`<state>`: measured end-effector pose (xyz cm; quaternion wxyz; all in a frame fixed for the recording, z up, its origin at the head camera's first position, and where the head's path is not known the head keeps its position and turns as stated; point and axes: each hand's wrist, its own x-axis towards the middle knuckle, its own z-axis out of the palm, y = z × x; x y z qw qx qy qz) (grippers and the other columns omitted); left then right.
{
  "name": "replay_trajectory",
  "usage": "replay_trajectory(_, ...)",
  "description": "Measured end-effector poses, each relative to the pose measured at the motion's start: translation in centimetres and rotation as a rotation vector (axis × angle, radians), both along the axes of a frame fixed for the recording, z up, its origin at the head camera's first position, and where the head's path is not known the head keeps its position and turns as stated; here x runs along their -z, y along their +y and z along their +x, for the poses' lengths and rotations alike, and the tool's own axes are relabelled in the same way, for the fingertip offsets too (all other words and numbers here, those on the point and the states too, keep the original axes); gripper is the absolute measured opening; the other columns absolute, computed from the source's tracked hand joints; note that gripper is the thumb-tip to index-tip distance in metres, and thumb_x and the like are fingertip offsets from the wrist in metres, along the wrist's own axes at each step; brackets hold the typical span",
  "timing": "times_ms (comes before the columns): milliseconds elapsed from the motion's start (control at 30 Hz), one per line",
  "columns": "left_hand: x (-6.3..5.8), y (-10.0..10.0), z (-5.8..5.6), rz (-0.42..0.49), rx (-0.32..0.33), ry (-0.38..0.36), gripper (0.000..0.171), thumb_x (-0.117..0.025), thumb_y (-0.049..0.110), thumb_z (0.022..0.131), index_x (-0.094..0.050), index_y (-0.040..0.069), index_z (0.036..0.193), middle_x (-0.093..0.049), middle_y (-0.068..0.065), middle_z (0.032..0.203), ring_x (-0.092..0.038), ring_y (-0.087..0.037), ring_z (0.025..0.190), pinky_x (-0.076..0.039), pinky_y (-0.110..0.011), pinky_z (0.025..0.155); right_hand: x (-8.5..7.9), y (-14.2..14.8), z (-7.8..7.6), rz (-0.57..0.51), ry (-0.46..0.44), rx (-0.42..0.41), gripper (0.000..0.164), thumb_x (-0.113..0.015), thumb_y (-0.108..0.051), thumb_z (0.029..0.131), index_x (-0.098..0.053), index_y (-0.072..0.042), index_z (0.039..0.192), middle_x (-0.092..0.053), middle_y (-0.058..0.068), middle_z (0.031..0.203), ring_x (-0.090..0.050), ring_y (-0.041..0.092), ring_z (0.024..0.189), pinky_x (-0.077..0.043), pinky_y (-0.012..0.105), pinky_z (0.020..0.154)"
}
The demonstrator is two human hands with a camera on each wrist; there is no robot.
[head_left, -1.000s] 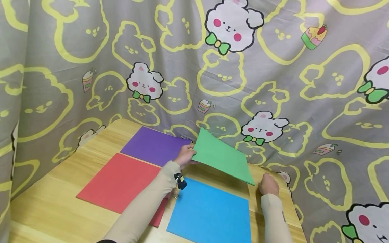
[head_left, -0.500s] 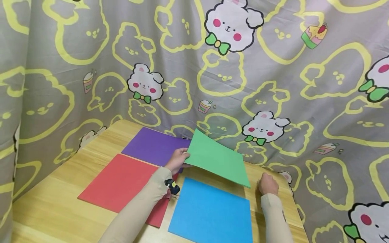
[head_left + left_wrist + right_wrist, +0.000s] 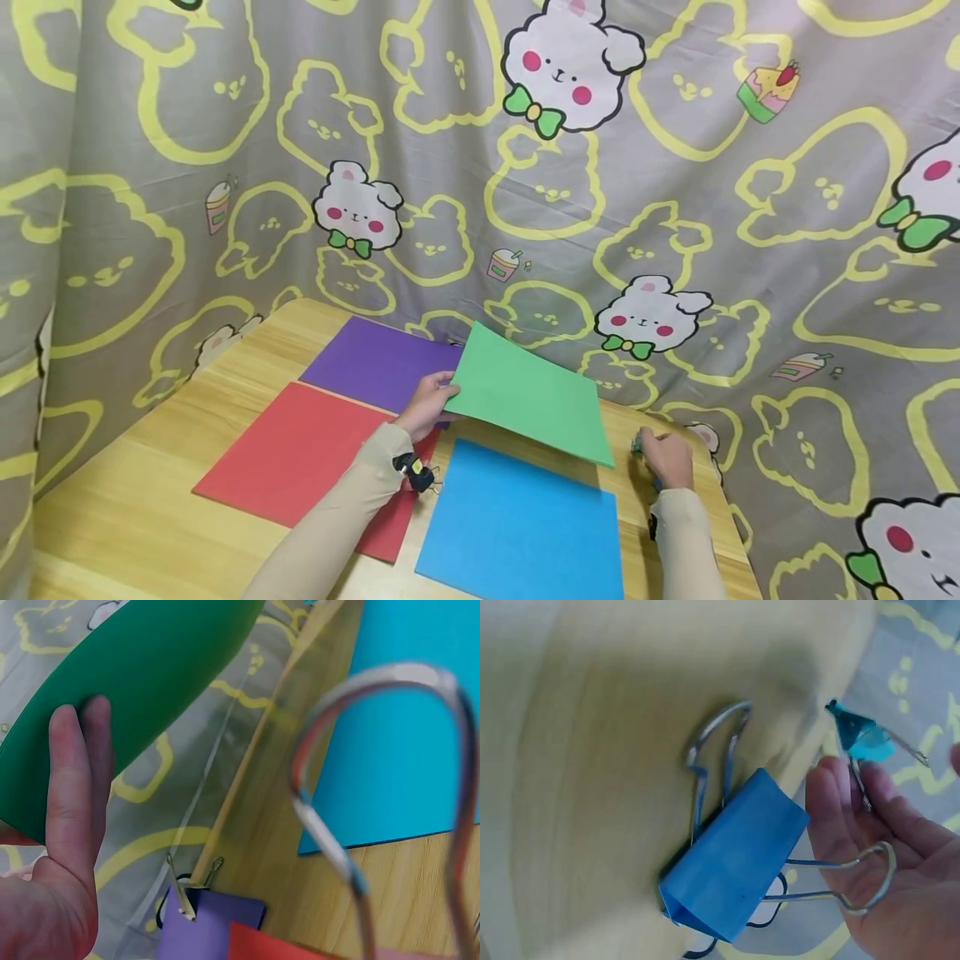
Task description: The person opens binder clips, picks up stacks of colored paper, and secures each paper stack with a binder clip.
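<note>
My left hand point(image 3: 425, 403) grips the near-left edge of a green sheet point(image 3: 528, 392), raised at a tilt above the table. In the left wrist view, two fingers point(image 3: 71, 780) lie straight along the green sheet's face. Over the table's right side, my right hand point(image 3: 670, 458) holds a small teal binder clip point(image 3: 861, 736) at its fingertips. One wire handle of that clip rests against the fingers point(image 3: 829, 799). A larger blue binder clip point(image 3: 735, 859) appears close to the right wrist camera; what it is fixed to, I cannot tell.
On the wooden table point(image 3: 172, 446) lie a purple sheet point(image 3: 378, 362), a red sheet point(image 3: 307, 454) and a blue sheet point(image 3: 525, 521). A binder clip point(image 3: 187, 896) sits on the purple sheet's edge. A patterned curtain point(image 3: 450, 167) hangs around the table.
My left hand has drawn the green sheet left and slightly toward me. The right hand has turned, and the teal binder clip at its fingertips has come into sight.
</note>
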<state>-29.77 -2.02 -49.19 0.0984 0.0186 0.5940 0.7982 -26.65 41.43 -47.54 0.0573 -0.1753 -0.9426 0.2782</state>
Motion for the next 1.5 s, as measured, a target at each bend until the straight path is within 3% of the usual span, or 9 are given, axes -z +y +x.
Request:
replay_trajectory(100,0.0,-0.2,0.0,0.005,-0.012,-0.005,0.041,-0.048,0.008,0.101,-0.045,-0.003,0.14,-0.062,-0.021,0.117,-0.07,-0.016,0.083,-0.053,-0.058,0.092,-0.3,0.2,0.5,-0.034,0.038,0.028,0.069,-0.039,-0.059,0.097,-0.069,0.002,0.084,-0.064,0.009,0.065,-0.057,0.024,0.062,-0.044,0.033,0.058)
replay_trajectory(200,-0.1,-0.5,0.1,0.007,-0.026,-0.015,0.041,-0.048,0.009,0.101,-0.045,-0.003,0.14,-0.064,-0.019,0.114,-0.07,-0.016,0.082,-0.055,-0.056,0.09,-0.7,0.1,0.8,-0.116,0.093,0.034,0.062,-0.045,-0.051,0.099,-0.068,0.006,0.101,-0.07,0.014,0.079,-0.064,0.021,0.069,-0.051,0.032,0.062)
replay_trajectory(300,-0.1,-0.8,0.4,0.009,-0.035,-0.022,0.041,-0.047,0.009,0.101,-0.045,-0.002,0.141,-0.063,-0.018,0.113,-0.07,-0.015,0.082,-0.056,-0.054,0.089,-1.2,-0.2,1.0,-0.322,0.122,0.015,0.053,-0.049,-0.039,0.101,-0.053,0.009,0.125,-0.071,0.017,0.093,-0.069,0.014,0.073,-0.059,0.032,0.071)
replay_trajectory(467,0.4,-1.4,0.5,0.032,-0.044,-0.02,0.043,-0.048,0.008,0.101,-0.042,-0.003,0.142,-0.061,-0.017,0.112,-0.07,-0.015,0.082,-0.056,-0.054,0.09,-1.9,-1.0,1.1,-0.663,0.13,0.001,0.07,-0.057,-0.03,0.099,-0.025,0.007,0.15,-0.065,0.004,0.104,-0.07,0.006,0.081,-0.06,0.028,0.082)
replay_trajectory(600,0.9,-1.9,0.5,0.045,-0.044,-0.017,0.046,-0.048,0.01,0.102,-0.039,-0.002,0.145,-0.061,-0.017,0.113,-0.07,-0.015,0.083,-0.058,-0.049,0.087,-2.0,-1.5,1.6,-0.841,0.126,0.024,0.072,-0.065,-0.026,0.096,-0.03,0.006,0.149,-0.068,-0.011,0.092,-0.071,0.002,0.083,-0.058,0.026,0.088)
replay_trajectory(767,1.4,-2.7,0.6,0.052,-0.05,-0.028,0.049,-0.049,0.011,0.102,-0.035,-0.002,0.147,-0.058,-0.015,0.114,-0.069,-0.014,0.083,-0.061,-0.04,0.081,-1.8,-1.7,2.6,-1.023,0.045,-0.013,0.067,-0.065,-0.025,0.096,-0.032,0.001,0.147,-0.073,-0.013,0.091,-0.072,0.005,0.094,-0.053,0.03,0.1)
replay_trajectory(1033,1.5,-4.1,1.3,0.055,-0.04,-0.011,0.052,-0.048,0.012,0.103,-0.029,-0.002,0.15,-0.059,-0.013,0.113,-0.07,-0.012,0.086,-0.06,-0.04,0.082,-0.9,-1.8,3.3,-1.22,0.047,-0.097,0.013,-0.06,-0.016,0.098,-0.062,-0.011,0.11,-0.075,-0.002,0.101,-0.072,0.013,0.102,-0.053,0.029,0.099)
replay_trajectory(1200,1.4,-4.5,1.5,0.066,-0.029,-0.01,0.051,-0.047,0.013,0.103,-0.03,-0.001,0.149,-0.063,-0.007,0.107,-0.07,-0.011,0.086,-0.061,-0.036,0.078,-0.7,-2.4,3.1,-1.231,0.056,-0.125,0.019,-0.054,-0.025,0.101,-0.057,-0.01,0.113,-0.07,0.0,0.101,-0.07,0.013,0.101,-0.054,0.026,0.097)
replay_trajectory(1500,0.6,-4.5,1.3,0.073,0.013,0.002,0.05,-0.047,0.013,0.104,-0.031,-0.002,0.148,-0.065,-0.002,0.101,-0.071,-0.01,0.085,-0.06,-0.035,0.079,-0.5,-2.4,3.1,-1.433,0.062,-0.145,0.02,-0.053,-0.023,0.102,-0.069,-0.011,0.099,-0.07,0.004,0.1,-0.071,0.018,0.102,-0.053,0.029,0.099)
